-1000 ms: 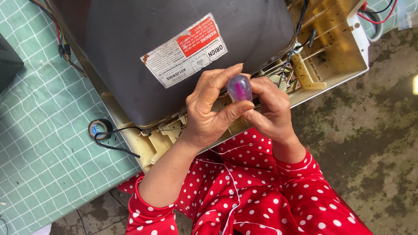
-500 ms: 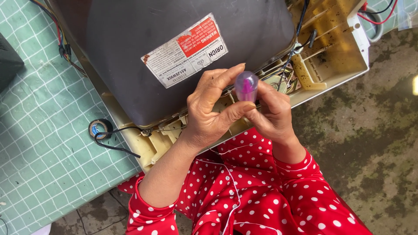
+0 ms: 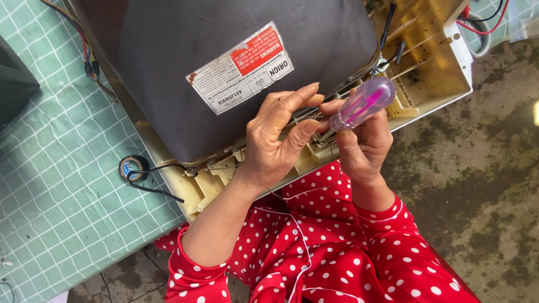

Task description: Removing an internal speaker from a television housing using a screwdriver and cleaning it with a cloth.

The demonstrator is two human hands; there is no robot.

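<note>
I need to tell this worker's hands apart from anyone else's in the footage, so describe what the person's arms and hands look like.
Both arms wear red sleeves with white polka dots and thin white piping. The left sleeve is pushed up toward the elbow, leaving the forearm bare; the right sleeve reaches the wrist. The left hand and the right hand are bare: no gloves, and no rings or watch visible.
</note>
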